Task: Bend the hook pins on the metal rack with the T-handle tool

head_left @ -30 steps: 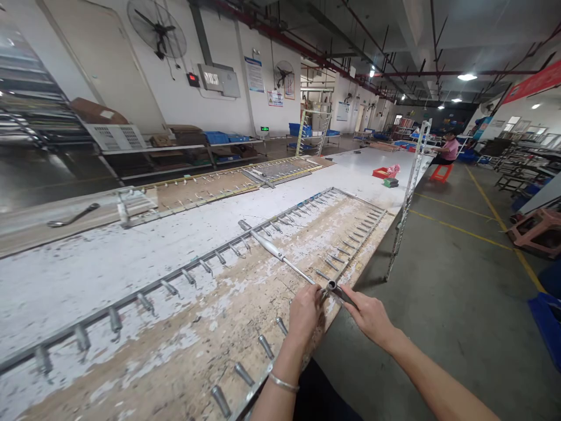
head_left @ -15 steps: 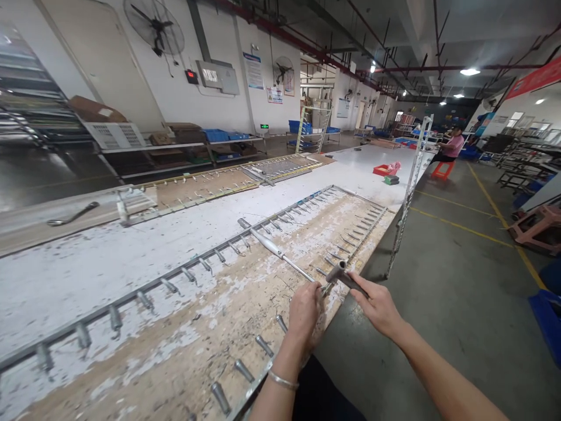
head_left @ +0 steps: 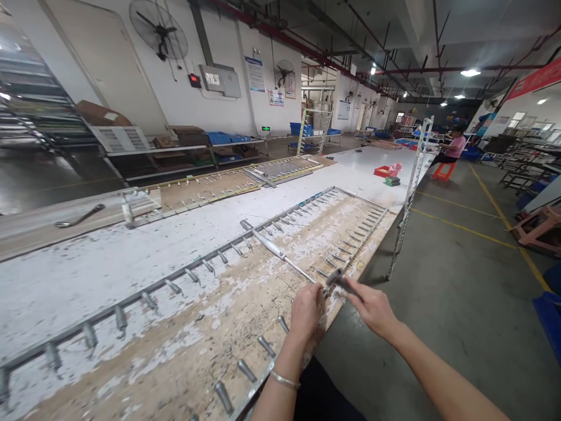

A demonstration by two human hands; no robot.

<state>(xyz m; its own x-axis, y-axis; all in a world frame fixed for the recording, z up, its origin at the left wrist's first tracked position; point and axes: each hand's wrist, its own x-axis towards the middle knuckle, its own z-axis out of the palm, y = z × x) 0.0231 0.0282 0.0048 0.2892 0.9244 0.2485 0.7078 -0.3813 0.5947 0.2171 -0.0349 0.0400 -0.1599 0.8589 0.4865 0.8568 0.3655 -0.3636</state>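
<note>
My right hand (head_left: 372, 307) is closed round the handle of a dark hammer (head_left: 336, 276), its head low over the near rail of a long metal frame (head_left: 205, 256). Beside the hammer head, my left hand (head_left: 307, 310) is closed with its fingertips pinched at the rail; what they hold is hidden. A metal rod with a silver sleeve (head_left: 268, 243) lies across the frame, its thin end reaching the left fingertips. Several short metal pegs (head_left: 246, 370) line both long rails, pointing inward.
The frame lies on a worn, paint-flecked table (head_left: 175, 351). An upright metal rack (head_left: 409, 199) stands at the table's right edge. A wrench (head_left: 79, 216) lies at far left. Farther back are a red tray (head_left: 382, 171), green blocks (head_left: 392, 181) and a seated person (head_left: 456, 146).
The hammer head has dropped and tilted down onto the rail area beside my left fingertips. My left hand keeps its pinch at the same place. The view has shifted slightly.
</note>
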